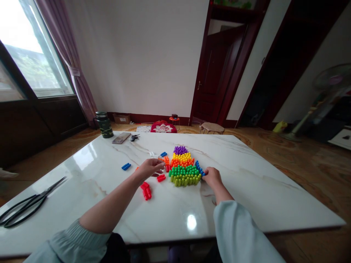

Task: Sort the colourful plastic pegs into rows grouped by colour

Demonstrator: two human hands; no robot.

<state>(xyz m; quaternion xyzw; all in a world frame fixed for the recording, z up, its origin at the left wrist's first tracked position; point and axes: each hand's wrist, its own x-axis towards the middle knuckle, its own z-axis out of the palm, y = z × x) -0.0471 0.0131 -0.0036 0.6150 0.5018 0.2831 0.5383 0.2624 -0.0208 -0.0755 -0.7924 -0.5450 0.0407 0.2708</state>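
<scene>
Upright capsule-like plastic pieces stand in colour bands on the table: purple pieces [180,149], yellow pieces [182,157], orange pieces [181,163], green pieces [183,170] and olive-green pieces [185,180]. At the right side of this block, my right hand [213,178] pinches the near end of a slanting row of blue pieces [199,168]. My left hand [150,169] is left of the block, fingers apart and partly covering loose orange pieces [166,160]. Red pieces [161,178] lie just below its fingertips, and more red pieces sit under my left forearm's right side.
A pair of long-handled scissors [34,201] lies at the left of the white marble-look table [246,204]. At the far left edge are a camouflage flask [104,126], a phone [121,138] and keys [134,137]. Loose blue pieces [126,166] lie nearer. A stool [212,127] stands beyond.
</scene>
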